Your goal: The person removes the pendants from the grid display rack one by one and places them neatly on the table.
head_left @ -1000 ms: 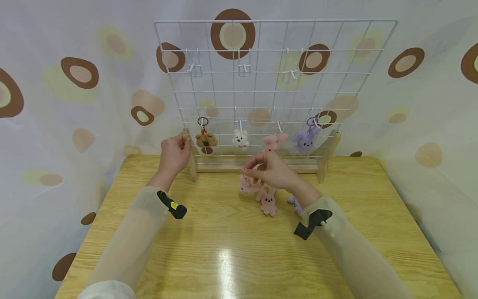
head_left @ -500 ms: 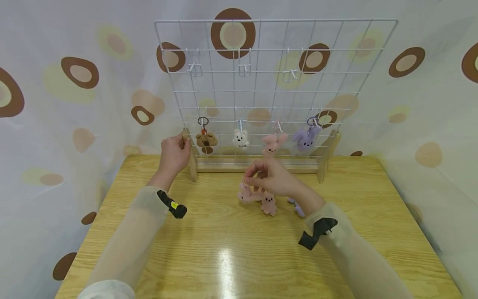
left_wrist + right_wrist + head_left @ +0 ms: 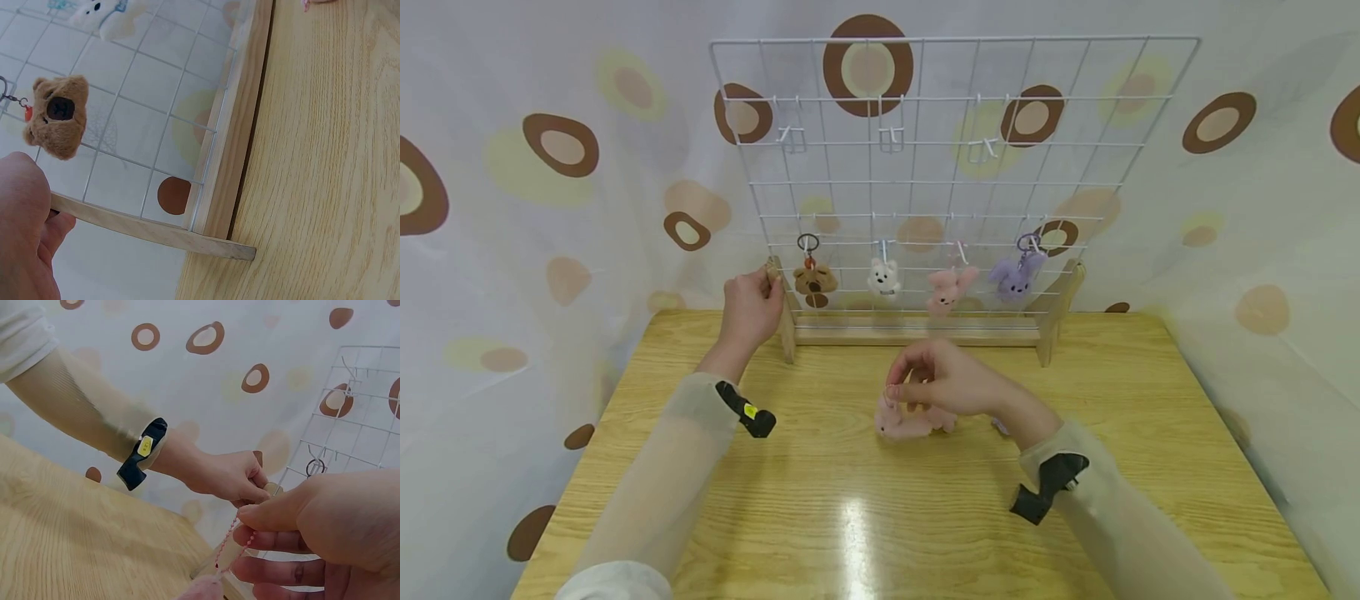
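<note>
My left hand point(image 3: 752, 304) grips the top of the wooden side post point(image 3: 787, 325) at the left end of a white wire grid rack point(image 3: 910, 183). In the head view my right hand point(image 3: 951, 379) is in front of the rack, over the table. Its thumb and finger pinch the pink bead chain point(image 3: 226, 545) of a pink bunny plush keychain point(image 3: 895, 427), which dangles below the fingertips. Behind that keychain, a second pink plush point(image 3: 943, 418) lies partly hidden. Beside my right wrist, a purple plush point(image 3: 1000, 427) is mostly covered by the arm.
Along the rack's lower hooks hang a brown bear point(image 3: 814, 282), a white bear point(image 3: 883, 278), a pink bunny point(image 3: 951, 288) and a purple bunny point(image 3: 1015, 280). Bare hooks point(image 3: 891, 137) sit higher up. Wood-grain table point(image 3: 820, 500) extends in front; patterned cloth point(image 3: 535, 275) surrounds it.
My right hand has drawn back from the rack toward me, carrying the pink bunny keychain along. It now overlaps the second pink plush. My left hand has stayed on the post.
</note>
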Action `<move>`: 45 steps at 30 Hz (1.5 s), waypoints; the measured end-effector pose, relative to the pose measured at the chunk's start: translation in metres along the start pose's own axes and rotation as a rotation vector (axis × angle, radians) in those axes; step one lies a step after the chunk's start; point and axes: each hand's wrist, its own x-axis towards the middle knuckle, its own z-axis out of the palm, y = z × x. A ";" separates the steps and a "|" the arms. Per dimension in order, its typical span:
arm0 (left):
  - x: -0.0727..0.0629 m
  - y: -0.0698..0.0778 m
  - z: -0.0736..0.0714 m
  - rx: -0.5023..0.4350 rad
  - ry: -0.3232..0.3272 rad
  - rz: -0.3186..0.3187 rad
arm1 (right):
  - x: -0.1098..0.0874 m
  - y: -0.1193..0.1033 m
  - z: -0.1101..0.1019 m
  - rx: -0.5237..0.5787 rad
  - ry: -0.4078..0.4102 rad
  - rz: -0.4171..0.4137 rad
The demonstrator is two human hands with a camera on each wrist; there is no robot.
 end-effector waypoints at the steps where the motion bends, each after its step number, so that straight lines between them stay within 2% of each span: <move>1: 0.000 0.000 0.000 0.001 0.003 0.003 | 0.002 0.002 0.000 -0.006 -0.008 -0.002; 7: -0.001 -0.001 0.001 0.002 0.002 0.007 | 0.015 0.024 0.001 -0.026 -0.021 0.029; 14: -0.001 0.002 0.001 0.002 0.009 0.029 | 0.024 0.044 -0.005 0.032 0.066 0.113; 22: 0.001 0.003 0.001 0.000 0.007 0.025 | 0.028 0.051 -0.008 0.056 0.127 0.179; 31: 0.002 0.002 -0.001 0.007 0.017 0.025 | 0.035 0.059 -0.012 0.006 0.167 0.167; 45: 0.002 -0.002 0.000 0.001 0.014 0.004 | 0.061 0.081 0.001 0.026 0.201 0.246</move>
